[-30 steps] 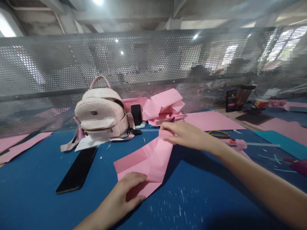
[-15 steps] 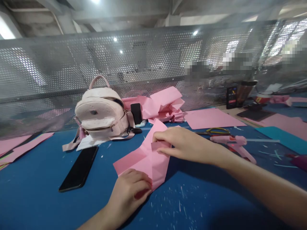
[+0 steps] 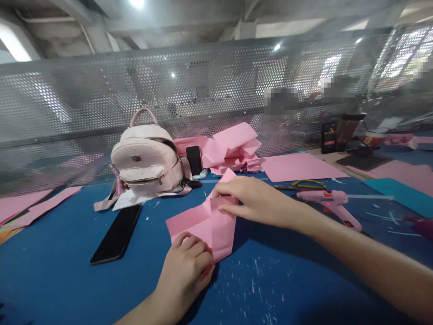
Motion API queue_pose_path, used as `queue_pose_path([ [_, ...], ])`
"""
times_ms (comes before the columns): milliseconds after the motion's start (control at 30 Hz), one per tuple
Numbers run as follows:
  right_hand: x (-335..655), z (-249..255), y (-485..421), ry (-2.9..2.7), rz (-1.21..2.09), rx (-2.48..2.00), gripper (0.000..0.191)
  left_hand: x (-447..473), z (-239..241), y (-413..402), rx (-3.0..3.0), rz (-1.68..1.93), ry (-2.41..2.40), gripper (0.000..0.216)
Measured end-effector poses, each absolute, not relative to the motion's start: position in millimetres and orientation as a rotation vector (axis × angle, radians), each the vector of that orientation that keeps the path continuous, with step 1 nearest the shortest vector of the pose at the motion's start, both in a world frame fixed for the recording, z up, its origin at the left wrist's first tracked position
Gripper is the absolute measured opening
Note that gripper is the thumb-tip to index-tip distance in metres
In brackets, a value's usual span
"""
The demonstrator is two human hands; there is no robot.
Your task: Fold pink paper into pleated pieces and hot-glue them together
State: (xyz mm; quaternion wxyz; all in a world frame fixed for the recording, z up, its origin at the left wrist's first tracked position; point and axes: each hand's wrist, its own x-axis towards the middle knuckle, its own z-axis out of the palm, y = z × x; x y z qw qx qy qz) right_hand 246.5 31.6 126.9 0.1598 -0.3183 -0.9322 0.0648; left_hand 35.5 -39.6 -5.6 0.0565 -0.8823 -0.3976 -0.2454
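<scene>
Here, folded paper (image 3: 222, 230) sits mid-frame.
The right hand (image 3: 262, 198) pinches its upper part between thumb and fingers; lower down, the left hand (image 3: 186, 271) curls its fingers against it, grip unclear.

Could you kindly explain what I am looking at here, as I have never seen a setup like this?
Of course. There is no machine: these are a person's own bare hands, seen by one camera worn on the head, looking forward and down.

The right hand pinches an upper part of a folded pink paper. The left hand is on its near end, that grip partly hidden.

On the blue tabletop, a black phone lies to the left. Behind it sits a pale backpack; a pink glue gun lies to the right. A perforated metal screen stands along the back.
</scene>
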Motion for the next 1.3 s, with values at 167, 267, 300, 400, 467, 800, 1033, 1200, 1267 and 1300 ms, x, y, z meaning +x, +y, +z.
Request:
queue_pose_path([
  [167, 245.3, 122.1, 35.6, -2.580, 0.187, -0.888, 0.013, 36.7, -2.4, -38.0, -2.690, -0.690, -1.342, 0.012],
  [267, 246.3, 121.5, 39.2, -2.517, 0.191, -0.864, 0.012, 35.2, -1.2, -36.1, -2.703, -0.716, -1.359, 0.015],
  [300, 246.8, 121.6, 40.3, -2.494, 0.191, -0.854, 0.011, 34.8, -0.4, -35.7, -2.705, -0.738, -1.366, 0.015],
  [400, 248.2, 121.5, 43.1, -2.434, 0.193, -0.834, 0.011, 33.7, 3.8, -34.8, -2.681, -0.812, -1.392, 0.011],
  [467, 248.6, 120.8, 44.7, -2.404, 0.204, -0.831, 0.012, 32.8, 7.1, -34.0, -2.660, -0.842, -1.402, 0.013],
  [800, 248.9, 121.2, 47.3, -2.186, 0.026, -0.687, 0.023, 25.4, 25.3, -23.6, -2.632, -1.019, -1.345, 0.016],
  [1033, 250.3, 110.0, 25.2, -2.310, 0.002, -0.563, 0.011, 16.9, 56.7, -15.1, -2.522, -1.270, -1.382, 0.011],
  [1200, 252.8, 81.6, 25.9, -2.352, 0.114, -0.578, 0.020, 19.5, 64.1, -14.7, -2.530, -1.323, -1.343, 0.010],
  [1267, 252.7, 75.1, 28.6, -2.304, 0.133, -0.556, 0.017, 20.4, 62.3, -15.7, -2.542, -1.338, -1.339, 0.010],
  [1300, 252.1, 73.0, 29.8, -2.276, 0.143, -0.542, 0.015, 20.6, 61.1, -16.2, -2.547, -1.346, -1.337, 0.010],
])
